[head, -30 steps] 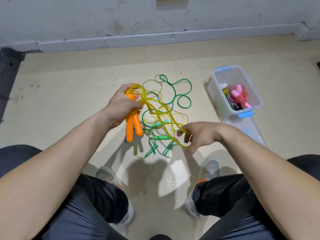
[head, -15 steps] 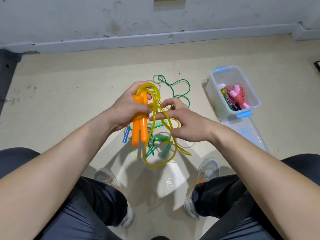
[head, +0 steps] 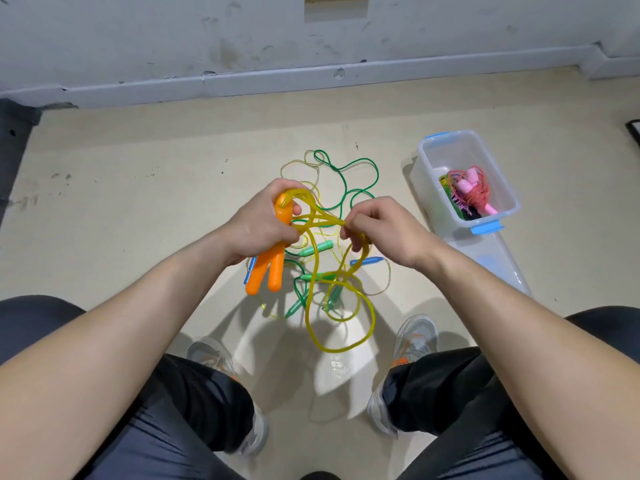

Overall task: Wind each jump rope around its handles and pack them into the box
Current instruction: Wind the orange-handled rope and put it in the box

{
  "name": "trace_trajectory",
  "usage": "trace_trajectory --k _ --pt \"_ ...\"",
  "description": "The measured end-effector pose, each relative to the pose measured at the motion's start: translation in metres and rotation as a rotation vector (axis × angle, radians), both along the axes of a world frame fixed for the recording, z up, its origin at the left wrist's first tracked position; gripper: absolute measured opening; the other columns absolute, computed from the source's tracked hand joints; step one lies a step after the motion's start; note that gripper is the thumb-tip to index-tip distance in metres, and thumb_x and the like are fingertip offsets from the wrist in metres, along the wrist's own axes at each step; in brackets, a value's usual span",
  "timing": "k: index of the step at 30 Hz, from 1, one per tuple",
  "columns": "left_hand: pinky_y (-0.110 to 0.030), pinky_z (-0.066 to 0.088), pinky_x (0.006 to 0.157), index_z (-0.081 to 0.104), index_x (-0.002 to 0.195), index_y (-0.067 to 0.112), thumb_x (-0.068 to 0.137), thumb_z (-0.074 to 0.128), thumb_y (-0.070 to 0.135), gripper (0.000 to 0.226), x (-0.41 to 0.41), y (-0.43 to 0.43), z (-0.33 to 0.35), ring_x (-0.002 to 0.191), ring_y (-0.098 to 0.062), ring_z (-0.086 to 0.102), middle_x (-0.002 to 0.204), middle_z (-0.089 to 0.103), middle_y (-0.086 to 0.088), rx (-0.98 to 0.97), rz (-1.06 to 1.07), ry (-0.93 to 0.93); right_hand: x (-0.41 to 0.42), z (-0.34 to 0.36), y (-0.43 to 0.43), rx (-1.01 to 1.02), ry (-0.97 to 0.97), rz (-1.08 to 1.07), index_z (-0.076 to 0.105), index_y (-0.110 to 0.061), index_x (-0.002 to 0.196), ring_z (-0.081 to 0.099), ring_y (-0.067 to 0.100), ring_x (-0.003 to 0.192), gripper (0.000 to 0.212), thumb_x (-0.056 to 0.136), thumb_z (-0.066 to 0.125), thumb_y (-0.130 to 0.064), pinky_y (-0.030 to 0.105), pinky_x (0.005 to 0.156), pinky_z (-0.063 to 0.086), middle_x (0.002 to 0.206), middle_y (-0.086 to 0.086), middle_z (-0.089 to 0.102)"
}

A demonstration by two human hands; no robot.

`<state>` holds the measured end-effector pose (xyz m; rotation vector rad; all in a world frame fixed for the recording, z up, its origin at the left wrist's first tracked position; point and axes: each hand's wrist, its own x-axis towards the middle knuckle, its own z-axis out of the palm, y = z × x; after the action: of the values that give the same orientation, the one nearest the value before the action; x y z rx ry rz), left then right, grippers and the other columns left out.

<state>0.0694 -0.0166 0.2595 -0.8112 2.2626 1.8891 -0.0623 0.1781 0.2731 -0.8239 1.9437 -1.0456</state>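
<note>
Between the two hands, the right fingertips [head: 350, 221] pinch several strands of the yellow cord [head: 320, 220] together, the other fingers of the right hand [head: 384, 226] curled loosely behind them. Across the short stretch of taut cord, the left hand [head: 259, 225] grips the two orange handles [head: 268, 271] side by side near their upper ends. Its fingers are wrapped round them, and some turns of cord are looped over the top by the thumb. Below the hands, the unwound cord hangs in a long slack loop that reaches down towards the shoes. This looks like the winding step for this one rope, only partly done, since much cord is loose. The next move probably calls for carrying the pinched strands round the handles while letting slack slide through the right fingers, keeping tension so the turns do not slip off. The hanging loop dangles over the tangle of green ropes [head: 346, 169] with their green handles [head: 315, 249] and a blue handle [head: 367, 261] on the floor [head: 138, 202], so it could snag there. Well to the right stands the clear box [head: 431, 192], open, with a wound pink rope [head: 471, 188] inside and its lid [head: 495, 261] lying beside it.
</note>
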Motion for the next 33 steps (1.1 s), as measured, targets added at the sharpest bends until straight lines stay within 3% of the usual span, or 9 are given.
trace_trajectory --k 3,6,10,13,15,19,25,28,33 --pt "-0.033 0.054 0.064 0.052 0.128 0.036 0.073 0.069 -0.011 0.074 -0.001 0.001 -0.003 0.073 -0.014 0.058 0.101 0.06 0.002 -0.08 -0.031 -0.048 0.008 -0.005 -0.002 0.002 0.045 -0.101 0.069 -0.014 0.071 0.066 0.023 0.056 0.031 0.084 0.054 -0.037 0.046 0.065 0.055 0.057 0.003 0.058" --pt "-0.03 0.053 0.06 0.052 0.13 0.036 0.073 0.067 -0.011 0.075 0.001 -0.002 -0.005 0.075 -0.014 0.058 0.1 0.059 0.002 -0.078 -0.017 -0.098 0.013 -0.006 -0.005 -0.06 0.021 -0.221 0.074 -0.019 0.076 0.068 0.031 0.068 0.023 0.088 0.055 -0.026 0.048 0.065 0.06 0.064 0.006 0.065" --pt "-0.035 0.055 0.063 0.054 0.132 0.031 0.066 0.072 -0.012 0.08 0.001 0.001 -0.008 0.072 -0.014 0.063 0.105 0.06 -0.004 0.14 0.042 -0.108 0.014 -0.002 -0.008 -0.19 -0.122 -0.456 0.075 -0.015 0.075 0.062 0.02 0.063 0.024 0.09 0.058 -0.008 0.041 0.061 0.061 0.063 0.005 0.063" --pt "-0.033 0.054 0.061 0.055 0.134 0.027 0.062 0.072 -0.012 0.084 0.001 0.001 -0.006 0.07 -0.011 0.065 0.104 0.06 -0.006 0.265 0.027 -0.097 0.012 0.0 -0.009 -0.267 -0.236 -0.588 0.064 -0.011 0.063 0.048 0.017 0.054 0.019 0.081 0.058 -0.013 0.041 0.061 0.055 0.056 0.004 0.049" --pt "-0.034 0.055 0.061 0.056 0.136 0.025 0.071 0.066 -0.021 0.08 0.002 0.0 -0.003 0.072 -0.013 0.066 0.105 0.06 -0.006 0.366 0.008 -0.104 0.013 0.001 -0.009 -0.319 -0.33 -0.633 0.046 -0.014 0.058 0.034 0.014 0.049 0.026 0.082 0.054 -0.017 0.033 0.052 0.041 0.052 -0.002 0.037" --pt "-0.033 0.056 0.057 0.058 0.134 0.022 0.058 0.066 -0.014 0.084 0.003 0.0 0.002 0.07 -0.015 0.064 0.099 0.061 -0.005 0.413 -0.061 -0.116 0.012 0.005 -0.009 -0.332 -0.455 -0.676 0.031 -0.024 0.062 0.021 0.013 0.044 0.031 0.083 0.053 -0.027 0.023 0.046 0.023 0.051 -0.006 0.025" --pt "-0.031 0.055 0.056 0.056 0.133 0.024 0.072 0.065 -0.022 0.078 0.002 -0.001 -0.004 0.072 -0.014 0.062 0.099 0.06 -0.003 0.181 -0.065 -0.165 0.015 -0.005 -0.011 -0.239 -0.204 -0.629 0.029 -0.026 0.052 0.021 0.017 0.049 0.053 0.087 0.067 -0.015 0.023 0.043 0.029 0.052 -0.003 0.022" --pt "-0.039 0.055 0.064 0.054 0.13 0.026 0.07 0.069 -0.012 0.073 0.009 -0.016 -0.011 0.073 -0.02 0.058 0.098 0.059 -0.006 -0.042 -0.008 -0.244 -0.001 -0.002 -0.006 -0.242 -0.139 -0.721 0.025 -0.026 0.056 0.023 0.014 0.044 0.06 0.083 0.076 -0.012 0.024 0.041 0.027 0.051 -0.006 0.021" --pt "-0.033 0.054 0.056 0.056 0.131 0.022 0.077 0.057 -0.027 0.073 0.006 -0.024 -0.004 0.068 -0.019 0.059 0.1 0.057 -0.004 0.213 0.145 -0.079 -0.02 -0.017 0.006 -0.155 -0.031 -0.704 0.033 -0.025 0.06 0.039 0.019 0.061 0.048 0.084 0.075 -0.023 0.036 0.057 0.037 0.054 -0.008 0.03"
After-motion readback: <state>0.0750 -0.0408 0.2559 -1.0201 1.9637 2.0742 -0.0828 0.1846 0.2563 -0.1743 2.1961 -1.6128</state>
